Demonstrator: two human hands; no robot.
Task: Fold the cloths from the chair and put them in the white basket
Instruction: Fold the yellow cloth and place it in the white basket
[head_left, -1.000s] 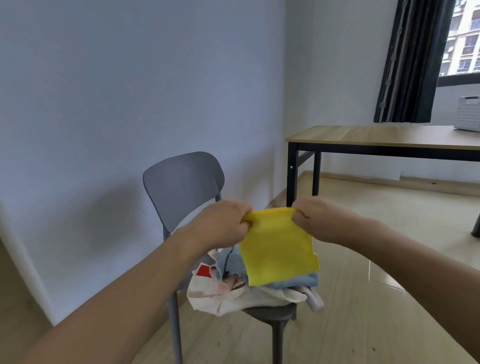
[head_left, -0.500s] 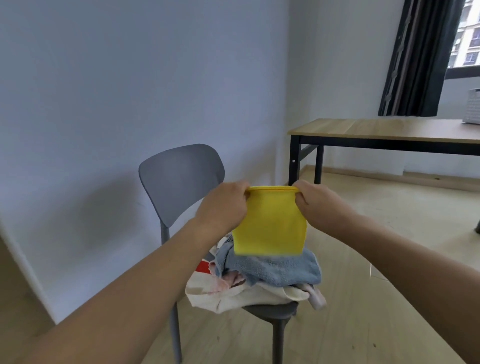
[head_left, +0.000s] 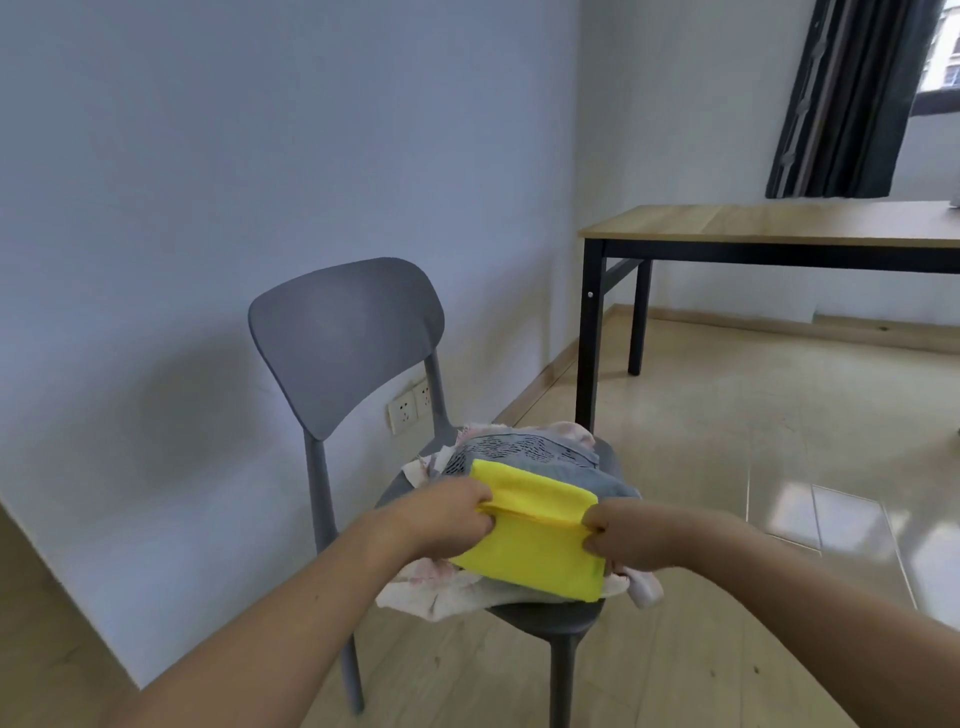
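From my remote view, the left side of the scene is a bare wall (head_left: 156, 208) with one double socket plate (head_left: 409, 410), partly hidden behind the chair (head_left: 345, 338). I count one grey chair; its seat is almost wholly covered and its legs are cut off at the lower edge. On the seat lies one pile of cloths (head_left: 524, 457): I can separate a blue-grey patterned piece on top and pale pink-white pieces beneath, but the exact number in the pile cannot be determined.

The left hand (head_left: 447, 517) pinches the left end of one yellow cloth (head_left: 535, 551), fingers curled on its fold. The yellow cloth rests on the pile, doubled over along a crease running between the two hands. The right hand (head_left: 621, 535) pinches the right end of the same crease; its fingertips are tucked under and hard to make out. The hands are apart, one at each end of the cloth.

Further right stands one counter (head_left: 769, 228) with a wooden top and black legs, cut off at the frame edge. One dark curtain (head_left: 852, 98) hangs behind it.
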